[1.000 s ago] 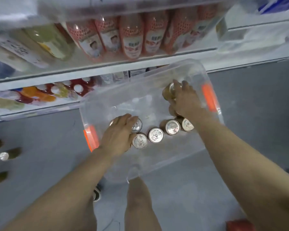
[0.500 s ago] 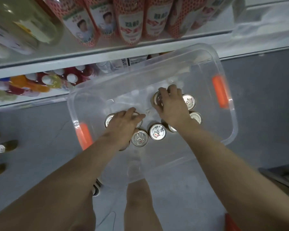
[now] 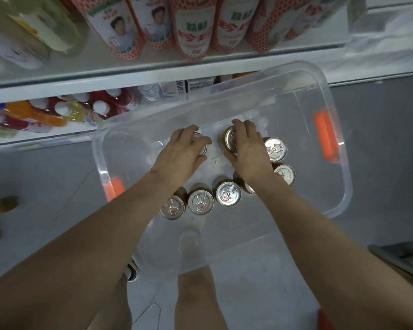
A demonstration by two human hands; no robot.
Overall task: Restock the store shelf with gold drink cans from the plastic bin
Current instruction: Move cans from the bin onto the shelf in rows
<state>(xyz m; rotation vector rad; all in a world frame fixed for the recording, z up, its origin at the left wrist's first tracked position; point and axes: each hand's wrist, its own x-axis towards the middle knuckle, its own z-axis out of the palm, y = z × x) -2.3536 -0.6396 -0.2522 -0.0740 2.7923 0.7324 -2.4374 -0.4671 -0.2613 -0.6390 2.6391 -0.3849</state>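
Observation:
A clear plastic bin [image 3: 333, 110] with orange handles sits on the grey floor below the shelves. Several gold drink cans stand upright in it, silver tops up, such as one [image 3: 228, 194] near the front. My left hand [image 3: 180, 154] is closed over the top of a gold can [image 3: 202, 145], which it mostly hides. My right hand [image 3: 248, 150] grips another gold can [image 3: 230, 140] by its rim, beside two more cans at the right. Both held cans are inside the bin.
A white shelf edge [image 3: 153, 77] runs across above the bin, with red-and-white bottles [image 3: 191, 27] on it. A lower shelf holds coloured bottles [image 3: 65, 111]. Gold cans [image 3: 0, 206] stand at the far left on the floor. My legs are below the bin.
Both hands have shifted toward the bin's far side. The left hand left the front row of cans and now closes on a separate can. The right hand still holds its can.

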